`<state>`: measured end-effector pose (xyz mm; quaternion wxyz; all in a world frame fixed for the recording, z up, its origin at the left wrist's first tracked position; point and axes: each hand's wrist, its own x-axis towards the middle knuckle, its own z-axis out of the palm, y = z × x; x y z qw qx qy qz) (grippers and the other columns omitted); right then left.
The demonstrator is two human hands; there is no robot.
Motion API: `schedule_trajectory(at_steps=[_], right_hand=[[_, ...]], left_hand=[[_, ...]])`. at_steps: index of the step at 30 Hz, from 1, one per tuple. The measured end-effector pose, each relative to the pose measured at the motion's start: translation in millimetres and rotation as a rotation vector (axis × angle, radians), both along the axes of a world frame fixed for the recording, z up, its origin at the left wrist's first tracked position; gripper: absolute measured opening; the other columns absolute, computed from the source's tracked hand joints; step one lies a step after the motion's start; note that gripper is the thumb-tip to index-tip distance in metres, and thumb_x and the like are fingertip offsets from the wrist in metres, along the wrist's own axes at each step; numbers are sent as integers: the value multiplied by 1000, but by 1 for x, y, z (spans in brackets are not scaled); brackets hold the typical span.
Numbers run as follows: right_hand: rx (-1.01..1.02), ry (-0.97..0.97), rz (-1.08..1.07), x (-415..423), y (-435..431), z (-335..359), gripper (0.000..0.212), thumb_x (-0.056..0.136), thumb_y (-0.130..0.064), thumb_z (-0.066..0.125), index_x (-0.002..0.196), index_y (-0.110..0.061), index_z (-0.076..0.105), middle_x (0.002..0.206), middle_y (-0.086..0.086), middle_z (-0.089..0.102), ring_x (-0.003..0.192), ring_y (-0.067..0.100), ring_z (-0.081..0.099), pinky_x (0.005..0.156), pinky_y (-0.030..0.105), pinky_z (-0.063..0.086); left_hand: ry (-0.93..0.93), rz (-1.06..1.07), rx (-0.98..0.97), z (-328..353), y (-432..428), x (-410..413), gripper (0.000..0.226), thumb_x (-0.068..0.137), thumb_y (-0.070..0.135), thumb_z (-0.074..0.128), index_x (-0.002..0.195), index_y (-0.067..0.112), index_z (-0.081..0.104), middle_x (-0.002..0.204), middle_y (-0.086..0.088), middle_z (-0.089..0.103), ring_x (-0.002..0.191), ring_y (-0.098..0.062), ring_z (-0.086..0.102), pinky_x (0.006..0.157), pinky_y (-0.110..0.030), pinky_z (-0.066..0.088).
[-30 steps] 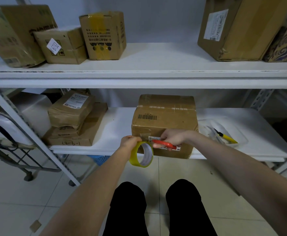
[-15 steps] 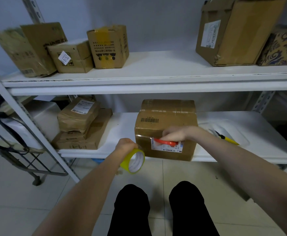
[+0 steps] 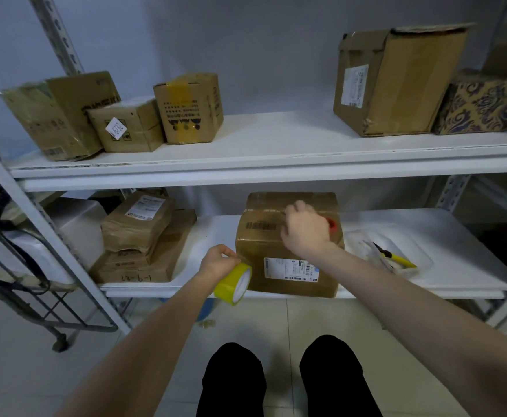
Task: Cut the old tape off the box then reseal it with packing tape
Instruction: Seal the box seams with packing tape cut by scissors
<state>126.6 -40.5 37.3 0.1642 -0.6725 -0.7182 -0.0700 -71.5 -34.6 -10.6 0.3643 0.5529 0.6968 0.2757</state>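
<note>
Left hand (image 3: 219,261) grips upright tape roll (image 3: 234,283) (core facing right); right hand (image 3: 304,231) clutches red cutter (image 3: 332,225).

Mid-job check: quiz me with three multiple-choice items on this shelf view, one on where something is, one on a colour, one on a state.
1. Where does the box being worked on stand?
A. Lower shelf
B. Upper shelf
C. Floor

2. What colour is the tape roll?
A. Blue
B. Black
C. Yellow

3. What is the left hand doing?
A. Hanging empty
B. Holding the tape roll
C. Resting on the upper shelf

Answers:
1 A, the box sits on the lower shelf, with the right hand against its front top edge.
2 C, the roll's outer band is yellow around a white core.
3 B, the left hand grips the roll at the box's lower left corner.
</note>
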Motion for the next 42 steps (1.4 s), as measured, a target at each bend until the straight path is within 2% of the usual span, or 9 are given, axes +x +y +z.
schedule_trajectory(at_steps=[3, 7, 15, 25, 29, 33, 35, 39, 42], right_hand=[[-83, -118, 248, -29, 5, -9, 41, 90, -33, 55, 126, -13, 53, 128, 9, 53, 118, 27, 51, 89, 37, 44], [-276, -234, 194, -51, 20, -33, 82, 87, -37, 65, 151, -14, 20, 157, 17, 21, 143, 33, 23, 115, 45, 23], [-224, -243, 246, -47, 27, -42, 78, 91, -34, 63, 153, -20, 18, 159, 10, 20, 146, 26, 21, 114, 38, 26], [-318, -199, 397, -8, 24, -25, 66, 94, -19, 59, 151, -28, 27, 160, -3, 20, 147, 16, 18, 116, 39, 28], [-156, 123, 424, -25, 15, -12, 40, 88, -14, 51, 125, -23, 62, 135, -2, 56, 124, 19, 50, 99, 34, 43], [-157, 632, 386, -51, 14, -4, 11, 88, -27, 64, 87, -20, 73, 89, -3, 72, 85, 14, 65, 79, 31, 51], [-88, 686, 372, -55, 15, 8, 10, 85, -24, 71, 76, -19, 72, 75, -6, 69, 73, 10, 62, 71, 26, 48], [-11, 599, 338, -62, 20, 47, 11, 87, -21, 66, 76, -19, 68, 77, 1, 69, 76, 17, 62, 68, 25, 43], [79, 565, 267, -67, 30, 79, 12, 88, -20, 62, 81, -12, 69, 86, 8, 72, 87, 26, 64, 71, 29, 42]], left_hand=[[49, -12, -5, -1, -1, -7, 10, 82, 18, 65, 79, 22, 57, 105, -7, 56, 99, -26, 56, 77, -30, 45], [50, 3, 5, -1, -1, -21, 11, 82, 17, 64, 79, 24, 56, 104, -8, 58, 95, -25, 57, 74, -28, 45], [51, 35, 54, 2, 1, -24, 15, 87, 18, 61, 102, 18, 61, 95, -5, 54, 84, -20, 51, 53, -21, 34], [-67, 56, 129, 11, 2, -21, 14, 85, 14, 61, 77, 25, 60, 89, -3, 56, 79, -20, 52, 68, -25, 41], [-129, 46, 189, 25, 5, -13, 19, 83, 14, 63, 69, 26, 59, 69, 0, 56, 73, -20, 54, 69, -26, 42], [-207, -26, 301, 49, 0, -5, 21, 83, 7, 65, 71, 21, 56, 65, 1, 57, 61, -8, 52, 60, -18, 41], [-226, -39, 350, 63, -2, -4, 21, 83, 7, 67, 71, 20, 56, 65, 1, 56, 58, -5, 53, 58, -15, 41], [-219, -45, 473, 87, 1, -8, 9, 75, 25, 67, 77, 27, 59, 79, 1, 62, 79, -18, 60, 80, -35, 51], [-279, -32, 605, 107, -1, -11, 38, 73, 41, 62, 107, 27, 54, 100, -2, 62, 94, -20, 60, 84, -37, 50]])
